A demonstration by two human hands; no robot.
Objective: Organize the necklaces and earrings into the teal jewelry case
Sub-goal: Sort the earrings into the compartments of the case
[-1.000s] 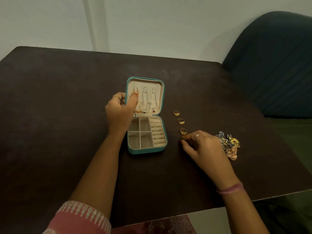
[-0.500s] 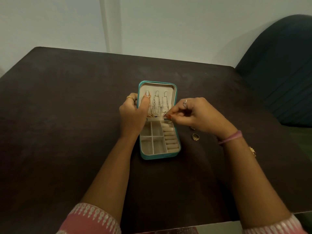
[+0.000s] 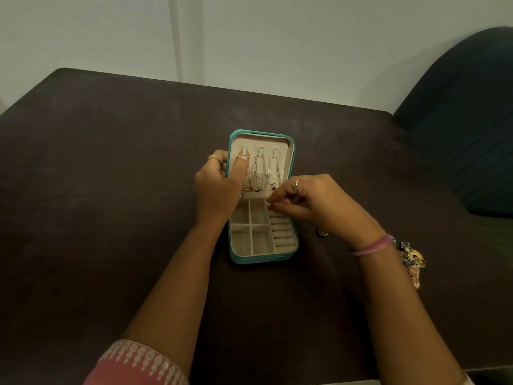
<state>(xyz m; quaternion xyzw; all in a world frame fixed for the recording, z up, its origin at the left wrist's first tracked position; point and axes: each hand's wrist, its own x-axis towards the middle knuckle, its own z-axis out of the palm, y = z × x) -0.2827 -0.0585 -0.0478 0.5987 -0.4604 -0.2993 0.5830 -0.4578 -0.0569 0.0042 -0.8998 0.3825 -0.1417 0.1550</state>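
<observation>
The teal jewelry case lies open in the middle of the dark table. Three necklaces hang on hooks in its raised lid. My left hand grips the lid's left edge, thumb pressed against the lining by the leftmost gold chain. My right hand hovers over the ring rolls at the tray's right side, fingertips pinched together near the top roll. Whatever they pinch is too small to see. The divided compartments look bare.
A heap of colourful earrings lies on the table right of my right wrist. One gold ring peeks out under my right hand. A dark blue chair stands at the table's right side. The table's near edge is close to me.
My right hand left the row of rings on the table, went to the case and has now lowered to the top ring roll. The left hand stayed on the lid.
</observation>
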